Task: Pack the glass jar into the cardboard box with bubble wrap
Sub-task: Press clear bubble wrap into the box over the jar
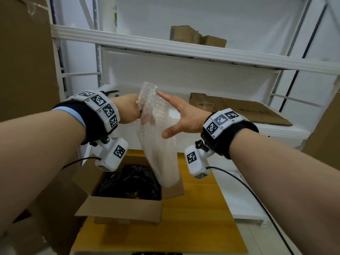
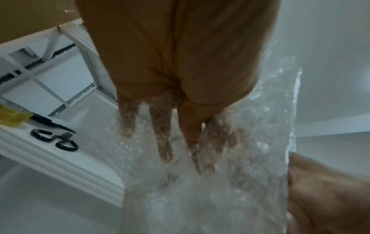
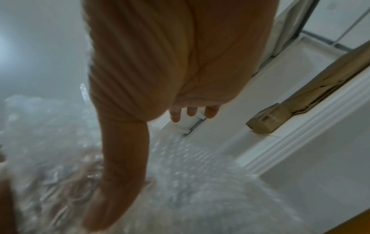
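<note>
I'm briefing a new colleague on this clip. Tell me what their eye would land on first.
First, the sheet of bubble wrap hanging in mid-air at the centre, gripped near its top by the left hand while the right hand lies flat and open against its other side. Below it, an open cardboard box stands on a wooden table, with the glass jar already inside, ringed by dark padding.

black wrist straps (image 1: 92, 116), white marker-tagged blocks (image 1: 100, 107), white wrist cameras (image 1: 111, 156), black cables (image 1: 244, 184), light blue cuff (image 1: 73, 115)
</note>
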The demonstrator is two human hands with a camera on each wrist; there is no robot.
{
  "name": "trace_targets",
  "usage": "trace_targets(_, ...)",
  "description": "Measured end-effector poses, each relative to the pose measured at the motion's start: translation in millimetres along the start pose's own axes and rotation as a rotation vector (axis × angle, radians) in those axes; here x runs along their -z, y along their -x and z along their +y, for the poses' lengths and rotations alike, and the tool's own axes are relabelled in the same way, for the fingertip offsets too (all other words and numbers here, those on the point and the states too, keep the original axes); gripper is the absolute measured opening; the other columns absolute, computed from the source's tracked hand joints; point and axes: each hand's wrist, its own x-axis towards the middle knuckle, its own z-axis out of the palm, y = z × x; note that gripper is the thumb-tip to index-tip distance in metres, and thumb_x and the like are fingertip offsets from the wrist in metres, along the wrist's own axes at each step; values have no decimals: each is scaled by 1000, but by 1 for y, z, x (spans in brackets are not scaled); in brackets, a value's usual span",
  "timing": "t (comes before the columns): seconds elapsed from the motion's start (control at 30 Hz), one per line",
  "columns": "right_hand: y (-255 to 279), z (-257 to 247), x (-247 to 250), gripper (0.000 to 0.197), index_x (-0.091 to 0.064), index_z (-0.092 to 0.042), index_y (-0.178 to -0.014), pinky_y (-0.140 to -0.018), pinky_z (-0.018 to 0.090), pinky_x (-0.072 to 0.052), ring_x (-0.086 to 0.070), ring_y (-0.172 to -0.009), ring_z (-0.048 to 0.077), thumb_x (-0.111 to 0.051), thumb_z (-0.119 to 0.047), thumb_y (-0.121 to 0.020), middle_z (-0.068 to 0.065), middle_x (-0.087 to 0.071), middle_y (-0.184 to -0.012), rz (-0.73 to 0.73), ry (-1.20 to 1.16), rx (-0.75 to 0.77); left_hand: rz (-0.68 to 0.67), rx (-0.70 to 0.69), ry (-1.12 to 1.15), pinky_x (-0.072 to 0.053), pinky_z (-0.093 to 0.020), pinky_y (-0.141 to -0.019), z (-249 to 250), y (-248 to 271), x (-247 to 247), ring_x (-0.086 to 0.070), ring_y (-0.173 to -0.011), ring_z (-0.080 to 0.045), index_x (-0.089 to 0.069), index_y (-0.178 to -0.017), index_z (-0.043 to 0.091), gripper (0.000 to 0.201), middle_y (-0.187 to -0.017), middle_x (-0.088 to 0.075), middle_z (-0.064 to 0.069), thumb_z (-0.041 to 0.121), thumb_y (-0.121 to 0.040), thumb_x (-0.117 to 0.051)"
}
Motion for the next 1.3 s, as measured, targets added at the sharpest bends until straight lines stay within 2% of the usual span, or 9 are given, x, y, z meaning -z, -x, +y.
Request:
trace_targets(0.17,-10,-9,2,25,-69,-20,-102,-104,37,-45,-61,-108,12,-79,-28,-81,-2,-67,-114,196,-183,-35,283,33,321,-39,-27,-90,-10,-7,3,-57,-103,-19,-58,-126,18,35,-121,-62,-4,25,-92,-60)
trace_targets(0.27,-10,3,8,35,-65,-9,-115,-96,28,-50,-67,-104,10,-76,-23,-84,0,-73,-109,349,-389,-61,387,236,639,-39,-42,-107,-37,-10,-5,-48,-126,-24,-25,-145,32,96,-145,-42,-5,63,-68,-73)
trace_targets(0.4,-11,11,10,32,-64,-6,-109,-101,40,-50,-72,-99,17,-77,-20,-83,5,-76,-101,353,-573,-54,50,477,937,-29,-51,-111,-59,-6,-31,-41,-135,-30,-26,-149,28,131,-150,-39,-7,89,-39,-65)
trace_targets(0.53,-13,11,5,24,-63,-2,-105,-99,44,-51,-73,-94,20,-70,-17,-89,7,-77,-95,389,-624,-21,-248,463,1301,-58,-38,-70,-61,7,-44,-69,-87,-24,-59,-119,10,69,-107,-68,-10,52,-67,-75)
trace_targets(0.63,-14,12,-2,18,-64,-6,-103,-93,39,-55,-73,-89,18,-69,-18,-90,5,-76,-91,449,-609,-35,-192,373,1202,-54,-27,-62,-62,10,-39,-65,-79,-16,-66,-100,12,13,-92,-67,-5,15,-88,-61)
trace_targets(0.77,-8,14,-12,16,-69,-16,-99,-72,22,-49,-69,-83,11,-67,-31,-91,-1,-76,-92,325,-425,-137,91,418,1063,-48,-32,-76,-80,0,-40,-66,-78,-16,-66,-93,17,5,-89,-70,-4,12,-90,-65)
trace_targets(0.93,-12,20,-47,27,-71,-14,-96,-58,24,-54,-70,-77,16,-66,-39,-92,4,-76,-91,189,-446,-311,347,476,872,-44,-13,-44,-95,0,-53,-59,-71,-14,-68,-90,13,3,-84,-67,-6,16,-88,-68)
trace_targets(1.07,-24,18,-82,26,-67,-10,-85,-60,31,-60,-69,-66,23,-64,-34,-95,16,-73,-86,187,-619,-363,411,473,837,-43,-23,-57,-104,3,-68,-55,-66,-15,-57,-74,17,19,-74,-63,-2,13,-91,-63)
trace_targets(1.3,-36,27,-123,33,-67,-11,-92,-59,33,-61,-72,-69,25,-60,-43,-95,17,-73,-89,77,-680,-433,298,594,991,-54,-34,-57,-117,8,-90,-60,-65,-22,-52,-103,9,11,-75,-59,-9,19,-99,-50)
